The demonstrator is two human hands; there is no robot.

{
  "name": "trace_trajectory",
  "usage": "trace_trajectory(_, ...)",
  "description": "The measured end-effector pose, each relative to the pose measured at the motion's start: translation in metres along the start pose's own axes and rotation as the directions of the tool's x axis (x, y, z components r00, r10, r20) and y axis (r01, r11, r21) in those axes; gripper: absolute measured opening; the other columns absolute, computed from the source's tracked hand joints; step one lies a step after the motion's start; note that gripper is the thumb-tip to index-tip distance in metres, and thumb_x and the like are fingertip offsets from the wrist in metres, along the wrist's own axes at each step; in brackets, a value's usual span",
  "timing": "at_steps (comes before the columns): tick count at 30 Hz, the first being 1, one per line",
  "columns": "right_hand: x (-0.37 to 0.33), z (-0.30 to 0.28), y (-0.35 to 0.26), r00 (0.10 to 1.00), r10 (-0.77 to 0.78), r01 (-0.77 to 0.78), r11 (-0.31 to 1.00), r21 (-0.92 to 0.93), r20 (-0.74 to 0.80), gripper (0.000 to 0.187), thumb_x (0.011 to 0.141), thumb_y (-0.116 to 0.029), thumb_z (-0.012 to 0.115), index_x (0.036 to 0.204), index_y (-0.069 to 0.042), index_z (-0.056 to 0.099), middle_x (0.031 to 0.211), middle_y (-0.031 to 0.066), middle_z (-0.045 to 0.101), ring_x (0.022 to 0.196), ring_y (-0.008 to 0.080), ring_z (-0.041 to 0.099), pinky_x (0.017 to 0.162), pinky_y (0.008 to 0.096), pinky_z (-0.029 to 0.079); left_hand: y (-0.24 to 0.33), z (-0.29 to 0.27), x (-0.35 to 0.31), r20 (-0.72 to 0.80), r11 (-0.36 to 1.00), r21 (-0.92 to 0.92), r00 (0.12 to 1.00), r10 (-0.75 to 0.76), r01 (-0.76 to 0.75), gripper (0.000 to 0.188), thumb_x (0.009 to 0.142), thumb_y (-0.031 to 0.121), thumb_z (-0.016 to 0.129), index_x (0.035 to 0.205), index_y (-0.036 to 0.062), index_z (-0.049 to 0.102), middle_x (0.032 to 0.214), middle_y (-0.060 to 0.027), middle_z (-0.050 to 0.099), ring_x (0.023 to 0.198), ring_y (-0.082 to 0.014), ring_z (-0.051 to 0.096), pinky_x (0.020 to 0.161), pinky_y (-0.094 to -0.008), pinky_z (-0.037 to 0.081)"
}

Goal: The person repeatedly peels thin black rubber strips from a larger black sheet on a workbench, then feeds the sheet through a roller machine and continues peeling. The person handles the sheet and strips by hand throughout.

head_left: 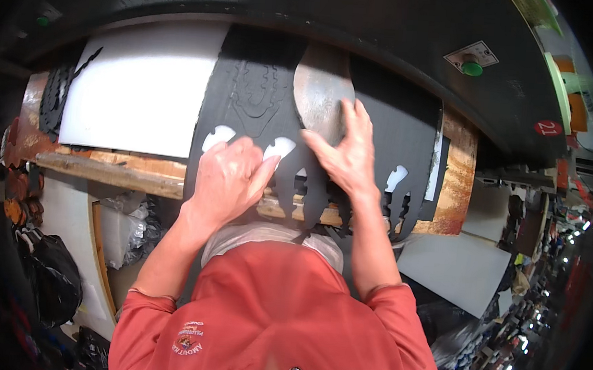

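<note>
Where hands (227, 179) work, apparently foam (398, 127), shirt lettering (187, 343)

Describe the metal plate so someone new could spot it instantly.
Find the black machine spanning the top of the view, then the dark sheet on the bench below it. Near the sheet's middle, the person's right hand touches the metal plate. Its shiny grey, rounded, sole-like shape sets it apart from the matte black around it.
</note>
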State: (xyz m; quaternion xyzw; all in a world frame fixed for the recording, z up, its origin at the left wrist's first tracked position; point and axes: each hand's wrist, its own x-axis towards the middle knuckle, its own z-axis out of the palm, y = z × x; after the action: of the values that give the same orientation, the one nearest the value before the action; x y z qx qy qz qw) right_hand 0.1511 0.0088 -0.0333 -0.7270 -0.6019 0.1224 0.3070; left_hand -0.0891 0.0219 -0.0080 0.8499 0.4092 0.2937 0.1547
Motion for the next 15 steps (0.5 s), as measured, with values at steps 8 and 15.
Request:
trace_trajectory(8, 0.041, 0.024, -0.011, 0.996, -0.077, 0.069, 0.989, -0.13, -0.054, 0.089, 0.065, -0.034, 0.089, 0.143, 0.002, 0.062, 0.152, 0.0398, 0.038, 0.129, 0.0548, 0.046, 0.109, 0.057, 0.044, -0.041, 0.069, 0.067, 0.09, 0.997, 0.001, 0.993, 0.074, -0.074, 0.061, 0.097, 0.011, 0.072, 0.152, -0.0024, 0.05, 0.161, -0.0227, 0.049, 0.154, -0.04, 0.042, 0.128, -0.0551, 0.031)
trace_trajectory(15, 0.051, -0.041, 0.023, 0.947, 0.222, -0.316, 0.544, 0.777, 0.23, 0.091, 0.072, -0.02, 0.092, 0.15, 0.008, 0.055, 0.149, 0.0233, 0.058, 0.139, 0.0302, 0.057, 0.116, 0.0405, 0.045, -0.044, 0.065, 0.059, 0.117, 0.997, 0.022, 0.991, 0.069, -0.072, 0.076, 0.091, 0.027, 0.083, 0.154, -0.0008, 0.05, 0.163, -0.0208, 0.048, 0.155, -0.0385, 0.042, 0.128, -0.0549, 0.03)
